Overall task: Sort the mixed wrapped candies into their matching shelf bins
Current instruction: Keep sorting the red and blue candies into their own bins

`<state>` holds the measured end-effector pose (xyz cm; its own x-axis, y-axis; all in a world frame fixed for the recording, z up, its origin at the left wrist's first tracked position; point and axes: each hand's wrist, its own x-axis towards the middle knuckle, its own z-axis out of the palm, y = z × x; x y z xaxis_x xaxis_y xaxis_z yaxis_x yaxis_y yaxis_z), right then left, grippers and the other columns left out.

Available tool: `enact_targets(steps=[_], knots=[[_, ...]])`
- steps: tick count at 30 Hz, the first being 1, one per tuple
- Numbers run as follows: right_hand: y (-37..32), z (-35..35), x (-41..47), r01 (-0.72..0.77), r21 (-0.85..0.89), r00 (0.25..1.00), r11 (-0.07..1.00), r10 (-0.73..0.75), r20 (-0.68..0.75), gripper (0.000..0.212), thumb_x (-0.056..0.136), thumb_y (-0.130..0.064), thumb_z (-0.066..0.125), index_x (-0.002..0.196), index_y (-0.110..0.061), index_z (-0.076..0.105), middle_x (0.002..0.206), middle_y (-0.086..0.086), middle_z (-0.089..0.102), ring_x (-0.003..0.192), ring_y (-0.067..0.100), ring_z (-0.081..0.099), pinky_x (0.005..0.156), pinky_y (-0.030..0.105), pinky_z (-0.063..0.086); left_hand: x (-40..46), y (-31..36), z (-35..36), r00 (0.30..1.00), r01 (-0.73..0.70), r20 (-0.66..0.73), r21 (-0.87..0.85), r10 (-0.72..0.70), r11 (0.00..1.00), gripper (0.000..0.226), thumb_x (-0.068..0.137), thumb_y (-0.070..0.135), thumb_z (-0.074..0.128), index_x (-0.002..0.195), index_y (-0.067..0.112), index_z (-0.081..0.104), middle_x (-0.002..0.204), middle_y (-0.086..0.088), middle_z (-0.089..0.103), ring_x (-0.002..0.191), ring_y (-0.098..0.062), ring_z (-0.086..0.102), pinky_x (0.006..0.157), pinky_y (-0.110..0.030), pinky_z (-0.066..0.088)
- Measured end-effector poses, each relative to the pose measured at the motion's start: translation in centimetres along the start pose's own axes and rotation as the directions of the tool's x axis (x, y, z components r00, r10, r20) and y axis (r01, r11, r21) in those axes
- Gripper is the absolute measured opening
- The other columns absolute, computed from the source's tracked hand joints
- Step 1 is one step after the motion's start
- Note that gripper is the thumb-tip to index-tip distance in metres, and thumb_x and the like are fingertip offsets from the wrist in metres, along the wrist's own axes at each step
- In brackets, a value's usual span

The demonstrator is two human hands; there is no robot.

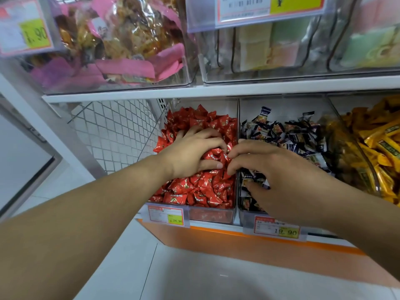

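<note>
A clear bin (213, 214) on the lower shelf is heaped with red wrapped candies (201, 191). My left hand (190, 151) lies in that heap with its fingers and thumb curled round several red candies. The bin to the right holds dark blue and white wrapped candies (287, 135). My right hand (275, 169) reaches over the divider between the two bins, its fingertips curled down onto the red candies next to my left thumb. What its fingers hold is hidden. A third bin at the far right holds yellow wrapped candies (376, 144).
Price tags (166, 215) hang on the bin fronts above an orange shelf edge (238, 239). The upper shelf carries clear bins of pink-wrapped snacks (121, 46) and pale wafer packs (270, 46). A white wire mesh panel (114, 131) stands left of the red bin.
</note>
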<state>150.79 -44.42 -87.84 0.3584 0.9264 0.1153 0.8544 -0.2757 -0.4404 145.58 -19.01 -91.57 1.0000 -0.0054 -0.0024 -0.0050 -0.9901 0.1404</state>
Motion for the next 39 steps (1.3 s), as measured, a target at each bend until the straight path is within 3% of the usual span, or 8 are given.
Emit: enact_targets(steps=[4, 9, 13, 18, 21, 27, 31, 39], knots=[[-0.2, -0.1, 0.0, -0.011, 0.017, 1.000, 1.000, 0.011, -0.005, 0.043, 0.093, -0.011, 0.061, 0.117, -0.047, 0.062, 0.138, -0.038, 0.038, 0.139, -0.011, 0.030, 0.111, 0.009, 0.024, -0.8, 0.5, -1.0, 1.000, 0.009, 0.001, -0.061, -0.009, 0.998, 0.049, 0.088, 0.064, 0.065, 0.134, 0.055, 0.052, 0.152, 0.028, 0.036, 0.144, -0.018, 0.025, 0.115, -0.059, 0.022], [-0.5, -0.4, -0.1, -0.045, 0.024, 0.999, 0.999, 0.044, 0.023, 0.040, 0.097, -0.016, 0.057, 0.120, -0.048, 0.059, 0.141, -0.041, 0.031, 0.139, -0.015, 0.024, 0.111, 0.009, 0.023, -3.9, -0.1, -4.0, 0.991, -0.101, 0.084, 0.014, 0.100, 0.995, 0.068, 0.085, 0.077, 0.056, 0.147, 0.062, 0.033, 0.161, 0.030, 0.020, 0.151, -0.010, 0.015, 0.120, -0.059, 0.020], [-0.9, -0.5, -0.1, -0.061, 0.029, 0.998, 0.998, 0.061, 0.024, 0.037, 0.097, -0.016, 0.058, 0.118, -0.046, 0.059, 0.137, -0.040, 0.033, 0.138, -0.013, 0.026, 0.117, 0.023, 0.033, -6.1, -1.4, -4.5, 0.953, -0.141, 0.293, 0.203, 0.077, 0.969, 0.086, 0.083, 0.086, 0.047, 0.154, 0.063, 0.002, 0.167, 0.022, -0.005, 0.155, -0.018, -0.001, 0.122, -0.062, 0.018], [-0.9, -0.5, -0.1, -0.042, 0.017, 0.999, 0.999, 0.042, 0.024, 0.033, 0.098, -0.019, 0.057, 0.118, -0.045, 0.059, 0.138, -0.039, 0.033, 0.136, -0.016, 0.022, 0.113, 0.016, 0.028, -5.0, -1.0, -2.4, 0.934, -0.160, 0.358, 0.407, 0.005, 0.899, 0.096, 0.084, 0.088, 0.035, 0.151, 0.055, -0.025, 0.165, 0.011, -0.026, 0.155, -0.029, -0.013, 0.120, -0.069, 0.011], [-0.7, -0.4, -0.1, -0.024, 0.006, 1.000, 1.000, 0.024, 0.019, 0.032, 0.099, -0.019, 0.057, 0.120, -0.044, 0.059, 0.139, -0.039, 0.032, 0.138, -0.020, 0.014, 0.109, 0.008, 0.020, -4.0, -1.0, -1.4, 0.950, -0.098, 0.310, 0.408, -0.037, 0.908, 0.095, 0.087, 0.083, 0.038, 0.153, 0.052, -0.023, 0.164, 0.010, -0.025, 0.154, -0.029, -0.010, 0.117, -0.073, 0.016], [-0.4, -0.3, -0.2, -0.024, 0.011, 1.000, 1.000, 0.024, 0.010, 0.035, 0.097, -0.017, 0.058, 0.119, -0.044, 0.060, 0.137, -0.037, 0.037, 0.140, -0.013, 0.022, 0.112, 0.015, 0.026, -2.5, -1.0, -0.7, 0.991, -0.014, 0.127, 0.439, -0.047, 0.898, 0.075, 0.092, 0.069, 0.034, 0.153, 0.052, -0.005, 0.164, 0.004, 0.001, 0.148, -0.030, 0.015, 0.107, -0.062, 0.039], [-0.5, -0.4, -0.1, -0.035, 0.021, 0.999, 0.999, 0.035, 0.010, 0.034, 0.097, -0.018, 0.058, 0.118, -0.044, 0.061, 0.137, -0.038, 0.036, 0.140, -0.015, 0.022, 0.117, 0.022, 0.031, -2.1, -0.9, -1.7, 0.989, -0.006, 0.137, 0.400, -0.053, 0.916, 0.074, 0.084, 0.072, 0.028, 0.153, 0.054, 0.010, 0.162, 0.005, 0.012, 0.145, -0.029, 0.021, 0.105, -0.059, 0.043], [-0.8, -0.6, -0.1, -0.074, 0.019, 0.997, 0.997, 0.073, 0.030, 0.039, 0.096, -0.014, 0.058, 0.119, -0.047, 0.060, 0.137, -0.038, 0.035, 0.134, -0.011, 0.032, 0.114, 0.026, 0.038, -2.2, 0.0, -2.7, 0.988, 0.054, 0.142, 0.046, -0.060, 0.997, 0.071, 0.091, 0.061, 0.058, 0.149, 0.064, 0.017, 0.160, 0.008, 0.024, 0.144, -0.029, 0.027, 0.112, -0.062, 0.036]])
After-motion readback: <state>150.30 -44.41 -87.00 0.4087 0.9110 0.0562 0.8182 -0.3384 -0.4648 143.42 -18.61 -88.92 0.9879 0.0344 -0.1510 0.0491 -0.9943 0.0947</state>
